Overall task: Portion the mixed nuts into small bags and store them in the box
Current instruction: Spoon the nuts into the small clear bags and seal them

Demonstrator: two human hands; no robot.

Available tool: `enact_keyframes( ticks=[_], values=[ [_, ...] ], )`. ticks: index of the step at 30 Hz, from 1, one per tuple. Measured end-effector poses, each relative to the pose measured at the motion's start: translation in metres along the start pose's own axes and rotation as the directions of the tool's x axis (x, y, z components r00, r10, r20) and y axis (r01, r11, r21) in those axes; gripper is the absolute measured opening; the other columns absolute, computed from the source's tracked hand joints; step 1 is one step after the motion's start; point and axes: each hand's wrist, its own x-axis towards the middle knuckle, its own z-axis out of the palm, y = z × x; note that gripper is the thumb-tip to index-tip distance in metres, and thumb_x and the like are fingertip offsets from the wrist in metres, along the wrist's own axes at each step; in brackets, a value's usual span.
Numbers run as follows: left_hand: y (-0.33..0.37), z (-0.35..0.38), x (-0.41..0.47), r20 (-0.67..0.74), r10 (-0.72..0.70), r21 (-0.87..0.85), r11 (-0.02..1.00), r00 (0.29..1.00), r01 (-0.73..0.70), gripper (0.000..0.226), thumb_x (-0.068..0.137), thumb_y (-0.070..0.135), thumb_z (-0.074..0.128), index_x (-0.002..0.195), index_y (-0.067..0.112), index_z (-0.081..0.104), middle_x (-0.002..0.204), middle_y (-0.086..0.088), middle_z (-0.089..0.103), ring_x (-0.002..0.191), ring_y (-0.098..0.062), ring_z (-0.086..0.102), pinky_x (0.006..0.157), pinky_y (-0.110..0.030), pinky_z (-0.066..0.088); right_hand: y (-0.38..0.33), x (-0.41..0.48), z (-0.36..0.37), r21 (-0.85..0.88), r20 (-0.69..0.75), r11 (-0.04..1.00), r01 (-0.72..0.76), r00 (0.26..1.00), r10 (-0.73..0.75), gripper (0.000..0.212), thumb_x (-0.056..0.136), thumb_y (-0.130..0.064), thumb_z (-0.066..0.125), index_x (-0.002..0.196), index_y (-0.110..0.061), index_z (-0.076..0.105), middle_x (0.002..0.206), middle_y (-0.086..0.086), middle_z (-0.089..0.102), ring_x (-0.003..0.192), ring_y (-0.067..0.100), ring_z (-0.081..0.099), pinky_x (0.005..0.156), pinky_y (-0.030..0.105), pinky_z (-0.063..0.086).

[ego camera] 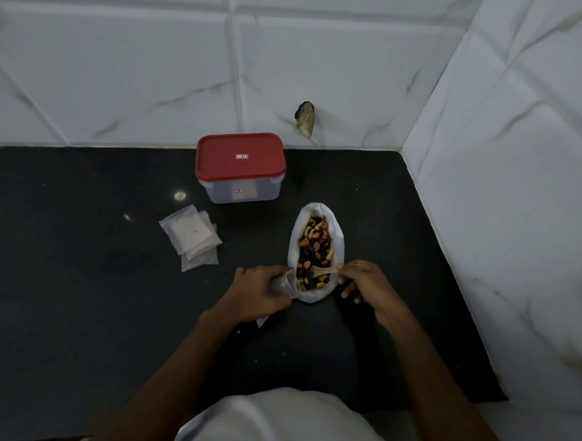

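From the head camera, the left grip (259, 293) is clenched round a small clear bag (283, 285), holding its mouth against the near left rim of the large bag (339, 245). One corner of the small bag pokes out below that grip. The right grip (363, 282) pinches the handle of a pale spoon (322, 271), whose bowl lies in the mixed nuts (315, 247). The large bag lies open on the dark worktop (83, 279), between the two grips and stretching away beyond them. Beyond the left grip and well apart from it stands the box (241, 192), with its red lid (240, 156) on. A stack of empty small bags (191, 236) lies flat farther to the left of that grip, near the box.
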Motion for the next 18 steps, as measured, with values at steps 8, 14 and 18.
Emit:
enact_keyframes(
  ticks=[8,14,18],
  values=[
    [-0.002,0.004,-0.001,-0.012,-0.010,-0.074,0.997,1.000,0.009,0.074,0.066,0.064,0.053,0.133,0.035,0.049,0.124,0.018,0.055,0.116,-0.004,0.051,0.107,-0.045,0.038,0.010,-0.004,-0.005,0.122,-0.014,0.992,-0.030,0.999,0.032,0.020,0.093,-0.030,0.063,0.091,-0.011,0.067,0.077,-0.001,0.067,0.060,0.011,0.059,0.051,0.024,0.039],
    [-0.007,0.002,-0.001,-0.042,-0.032,-0.186,0.982,0.999,0.023,0.052,0.081,0.059,0.054,0.129,0.055,0.036,0.137,0.010,0.051,0.125,-0.008,0.047,0.112,-0.049,0.033,0.014,-0.007,-0.013,0.193,-0.027,0.980,-0.057,0.998,0.063,0.018,0.095,-0.027,0.061,0.097,-0.010,0.067,0.079,0.000,0.067,0.062,0.012,0.059,0.054,0.025,0.042],
    [-0.001,-0.003,0.002,-0.045,-0.016,-0.136,0.991,0.999,0.010,0.054,0.095,0.034,0.058,0.142,0.044,0.033,0.143,0.008,0.044,0.129,-0.010,0.040,0.111,-0.038,0.018,0.009,-0.010,-0.015,0.201,-0.067,0.979,-0.017,0.997,0.031,0.018,0.095,-0.027,0.060,0.095,-0.011,0.067,0.078,0.001,0.068,0.063,0.012,0.059,0.056,0.026,0.042]
  ],
)
